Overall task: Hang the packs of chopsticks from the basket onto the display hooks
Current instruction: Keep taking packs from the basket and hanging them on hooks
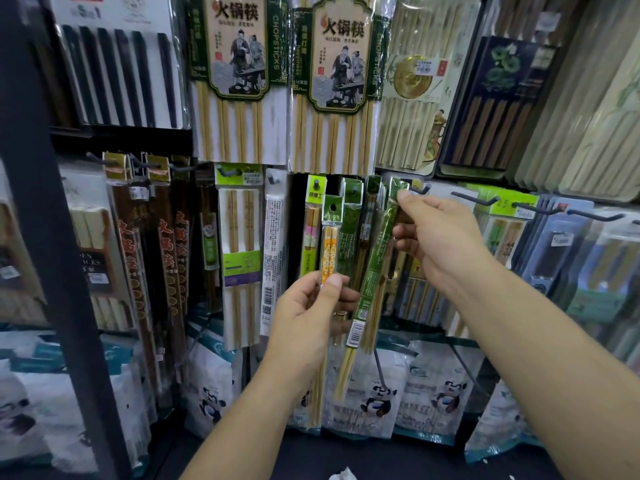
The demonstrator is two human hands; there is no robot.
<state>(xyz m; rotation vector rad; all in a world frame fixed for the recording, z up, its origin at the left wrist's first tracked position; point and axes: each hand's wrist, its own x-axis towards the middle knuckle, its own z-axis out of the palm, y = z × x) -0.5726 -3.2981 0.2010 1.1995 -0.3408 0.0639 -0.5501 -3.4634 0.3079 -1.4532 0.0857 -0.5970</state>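
Pinching the top of a green-wrapped pack of chopsticks between thumb and fingertips, the right hand is lifting the pack's header up toward a dark display hook that is jutting out just above and beside the thumb. Gripping so near the header is probably giving the person fine control over its hanging hole, though the hole itself is hidden behind the thumb, so I cannot tell whether the hook is entering it yet. Below that grip the pack is slanting down and to the left, its bare bamboo tips swinging free in front of the panda-printed bags.

Lower and to the left, the left hand is clenching a second, yellow-patterned pack around its middle, thumb pressing across the front. It is holding this one upright with the punched header standing clear above the fingers, seemingly keeping it ready and out of the way while the other pack is going on. Just behind it, narrow packs are already hanging on neighbouring hooks. No basket is showing anywhere around the hands.
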